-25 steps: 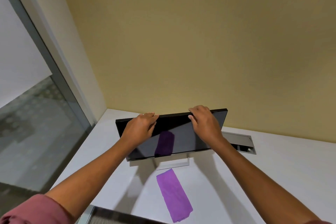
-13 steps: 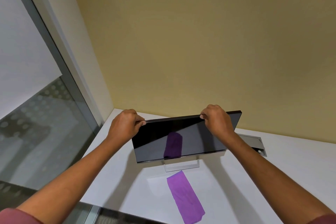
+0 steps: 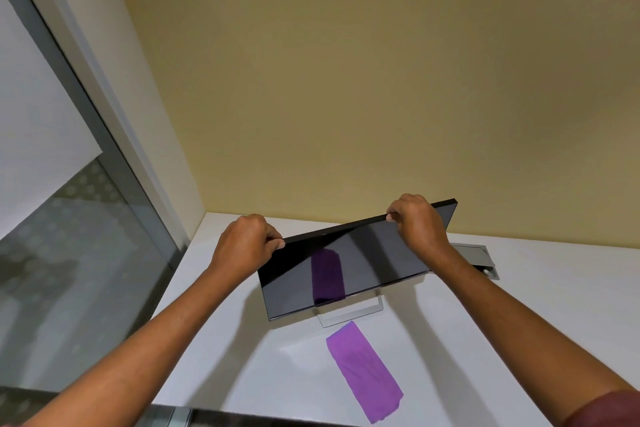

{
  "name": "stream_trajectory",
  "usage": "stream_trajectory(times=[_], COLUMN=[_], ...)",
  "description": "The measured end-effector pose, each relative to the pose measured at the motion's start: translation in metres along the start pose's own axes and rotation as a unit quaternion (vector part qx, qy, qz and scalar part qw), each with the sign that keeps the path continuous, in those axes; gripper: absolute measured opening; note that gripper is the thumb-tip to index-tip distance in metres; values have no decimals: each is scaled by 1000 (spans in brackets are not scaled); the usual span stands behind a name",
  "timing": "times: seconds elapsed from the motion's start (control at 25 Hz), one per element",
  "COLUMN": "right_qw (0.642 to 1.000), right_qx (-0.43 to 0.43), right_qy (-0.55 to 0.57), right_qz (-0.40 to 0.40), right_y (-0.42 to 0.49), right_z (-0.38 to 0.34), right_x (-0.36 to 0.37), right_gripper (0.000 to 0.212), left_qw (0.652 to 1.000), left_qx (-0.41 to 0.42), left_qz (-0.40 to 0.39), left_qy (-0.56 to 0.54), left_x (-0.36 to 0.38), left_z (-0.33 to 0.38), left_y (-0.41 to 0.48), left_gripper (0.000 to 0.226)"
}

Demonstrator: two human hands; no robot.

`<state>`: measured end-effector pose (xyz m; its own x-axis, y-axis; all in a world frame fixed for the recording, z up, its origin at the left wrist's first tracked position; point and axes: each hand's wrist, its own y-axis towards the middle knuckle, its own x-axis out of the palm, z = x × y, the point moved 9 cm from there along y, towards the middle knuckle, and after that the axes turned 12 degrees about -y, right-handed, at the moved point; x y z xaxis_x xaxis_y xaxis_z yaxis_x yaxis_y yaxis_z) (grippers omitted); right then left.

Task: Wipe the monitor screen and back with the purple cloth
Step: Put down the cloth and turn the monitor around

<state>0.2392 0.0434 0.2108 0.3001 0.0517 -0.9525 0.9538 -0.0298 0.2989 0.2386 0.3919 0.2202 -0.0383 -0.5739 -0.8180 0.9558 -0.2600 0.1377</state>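
**Monitor gripped at top edge; cloth not yet in hand**

The thin black flat-panel monitor (image 3: 346, 267) stands on its pale frame-shaped stand (image 3: 351, 315) on the white desk (image 3: 536, 322), near the corner where the yellow wall meets the glass partition. Screen dark, tilted, and it mirrors the cloth. The flat purple rectangular cloth (image 3: 365, 373) lies on the desk just in front of the stand, touching neither hand.

Left hand (image 3: 244, 246) clenched on the top-left corner of the panel; right hand (image 3: 417, 224) pinching the top edge nearer the right end. A grey recessed cable tray (image 3: 478, 258) sits behind the monitor.

Judgement: step in hand is positioning the monitor; no wiping begun. To do it well: keep both grips on the bezel, off the glass; turn slowly so the stand stays planted; stop clear of the cloth and tray.
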Motion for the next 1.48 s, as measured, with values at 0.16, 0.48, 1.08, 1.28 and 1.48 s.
stream_trajectory(times=[0.16, 0.48, 1.08, 1.28, 1.48], right_qw=[998, 998, 999, 997, 995], right_qx=[-6, 16, -22, -26, -30], right_qy=[-56, -56, 9, 42, 70], right_qz=[-10, -28, -42, -63, -68], right_y=[8, 30, 33, 28, 33], right_z=[-10, -37, -63, -60, -69], right_x=[10, 17, 3, 8, 11], right_gripper=[19, 23, 33, 29, 34], left_qw=[1000, 999, 989, 975, 970], left_qx=[-4, -27, -109, -127, -129], left_qz=[5, -2, -45, -72, -84], left_qy=[9, -25, -93, -167, -188], left_x=[-1, -3, 1, 6, 9], left_z=[3, 2, -1, -8, -6], left_y=[-10, -40, -52, -57, -62], left_gripper=[11, 10, 16, 13, 14])
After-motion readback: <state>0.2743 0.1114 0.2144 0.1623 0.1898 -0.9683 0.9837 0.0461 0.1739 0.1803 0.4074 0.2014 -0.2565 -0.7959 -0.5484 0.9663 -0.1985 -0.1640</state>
